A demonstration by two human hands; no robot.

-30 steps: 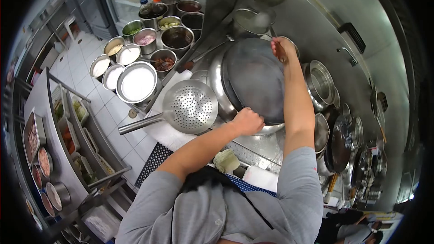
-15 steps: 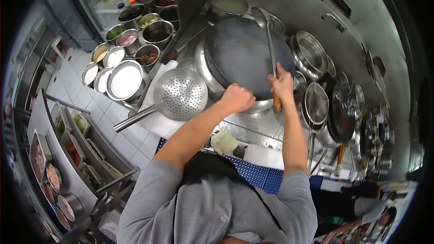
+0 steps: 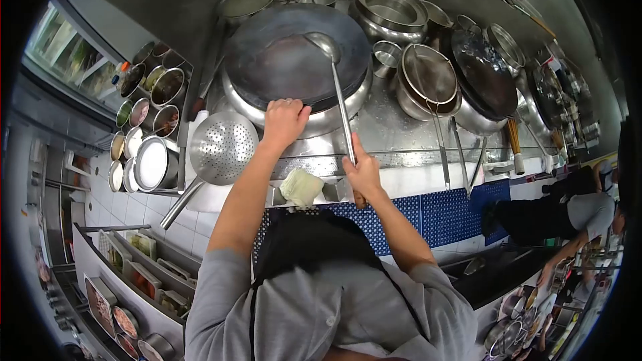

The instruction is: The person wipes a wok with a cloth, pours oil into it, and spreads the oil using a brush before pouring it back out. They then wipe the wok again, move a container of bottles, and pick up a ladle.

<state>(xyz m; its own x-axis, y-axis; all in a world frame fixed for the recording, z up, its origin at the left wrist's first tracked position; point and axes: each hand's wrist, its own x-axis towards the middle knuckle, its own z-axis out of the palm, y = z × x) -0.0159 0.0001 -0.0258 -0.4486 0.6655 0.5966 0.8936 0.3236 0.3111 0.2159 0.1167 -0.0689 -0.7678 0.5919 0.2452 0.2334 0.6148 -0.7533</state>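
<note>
A wide dark wok rests on the metal ring of the stove, its inside bare and greyish brown. My left hand is closed on the wok's near rim. In my right hand is a long metal ladle, gripped near its wooden end. The ladle's bowl lies over the right side of the wok's inside. Left of my left arm is a perforated strainer with a metal handle. A folded pale cloth sits at the front edge between my arms.
Pots and pans stand behind and right of the wok, with a mesh strainer and a second dark wok. Containers of ingredients are at left. Another person works at far right. A blue perforated mat lies below the counter.
My view has turned to the right. The wok, tilted up earlier, now sits lower with its inside showing. My right hand has drawn back toward me, and the ladle's bowl is now inside the wok.
</note>
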